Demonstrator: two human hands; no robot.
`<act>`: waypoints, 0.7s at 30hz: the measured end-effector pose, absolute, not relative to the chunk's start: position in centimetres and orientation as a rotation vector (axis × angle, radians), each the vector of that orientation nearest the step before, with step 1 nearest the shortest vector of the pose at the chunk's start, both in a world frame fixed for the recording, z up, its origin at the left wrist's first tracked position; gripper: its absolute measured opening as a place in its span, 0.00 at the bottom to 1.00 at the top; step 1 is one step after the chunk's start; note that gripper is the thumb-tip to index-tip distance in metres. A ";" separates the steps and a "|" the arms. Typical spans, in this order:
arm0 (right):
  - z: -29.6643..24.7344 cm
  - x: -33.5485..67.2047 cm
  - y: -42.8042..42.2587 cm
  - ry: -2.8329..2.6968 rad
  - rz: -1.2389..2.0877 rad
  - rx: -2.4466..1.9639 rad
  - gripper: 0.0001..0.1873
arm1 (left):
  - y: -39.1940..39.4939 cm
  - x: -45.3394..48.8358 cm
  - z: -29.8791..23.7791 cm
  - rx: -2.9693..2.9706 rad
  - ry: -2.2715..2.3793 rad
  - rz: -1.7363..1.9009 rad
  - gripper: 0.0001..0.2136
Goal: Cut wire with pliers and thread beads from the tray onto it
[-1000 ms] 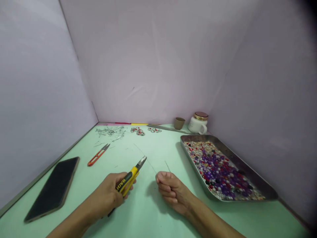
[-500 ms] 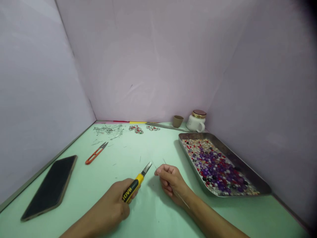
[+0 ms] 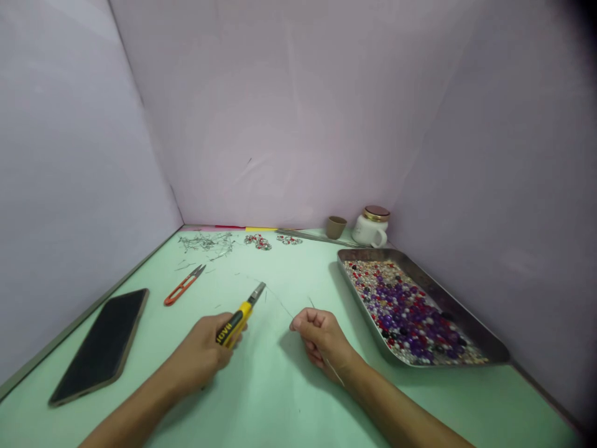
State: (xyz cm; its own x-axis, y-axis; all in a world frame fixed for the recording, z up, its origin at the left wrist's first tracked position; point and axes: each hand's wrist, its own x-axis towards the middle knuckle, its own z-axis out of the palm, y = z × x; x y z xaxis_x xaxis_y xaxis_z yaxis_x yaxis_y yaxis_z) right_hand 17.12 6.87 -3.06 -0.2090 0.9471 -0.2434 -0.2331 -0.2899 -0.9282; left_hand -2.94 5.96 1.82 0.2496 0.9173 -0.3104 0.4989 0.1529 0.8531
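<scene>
My left hand (image 3: 205, 351) is wrapped round pliers (image 3: 240, 317) with yellow-and-black grips, their metal tip pointing up and to the right. A thin wire (image 3: 280, 303) runs from near that tip to my right hand (image 3: 321, 339). The thumb and forefinger of my right hand pinch this wire. Another stretch of wire (image 3: 334, 373) shows by my right wrist, and a short end sticks up behind the fingers. Whether the jaws are closed on the wire is too fine to make out.
Right of my hands stands a metal tray (image 3: 485, 342) of mixed beads. Left lie orange-handled thread snips (image 3: 184, 286) and a phone (image 3: 100, 348). At the back are wire scraps (image 3: 208, 244), beaded pieces (image 3: 258, 241), long rods (image 3: 321, 238), a small brown cup (image 3: 336, 228) and a lidded white mug (image 3: 370, 229).
My left hand has moved the pliers up and to the left, away from my right hand. A longer stretch of wire now shows between them. My right hand has stayed nearly in place.
</scene>
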 end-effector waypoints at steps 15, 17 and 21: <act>-3.0 16.5 6.8 -0.879 1.482 -1.219 0.12 | 5.1 -2.7 2.3 1.525 1.284 0.443 0.13; -2.9 16.4 6.7 -0.896 1.469 -1.235 0.11 | 4.4 -2.0 2.2 1.572 1.228 0.376 0.12; -3.0 16.4 6.7 -0.949 1.481 -1.235 0.11 | 3.7 -1.2 2.3 1.626 1.245 0.342 0.11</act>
State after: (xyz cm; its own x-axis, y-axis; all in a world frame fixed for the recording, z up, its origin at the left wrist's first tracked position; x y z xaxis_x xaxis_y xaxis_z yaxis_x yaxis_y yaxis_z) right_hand 16.44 6.72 -2.99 -0.0363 0.9695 -0.2425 -0.1848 -0.2450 -0.9517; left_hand -1.23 3.70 2.29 0.4259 0.8411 -0.3334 0.5534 0.0494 0.8314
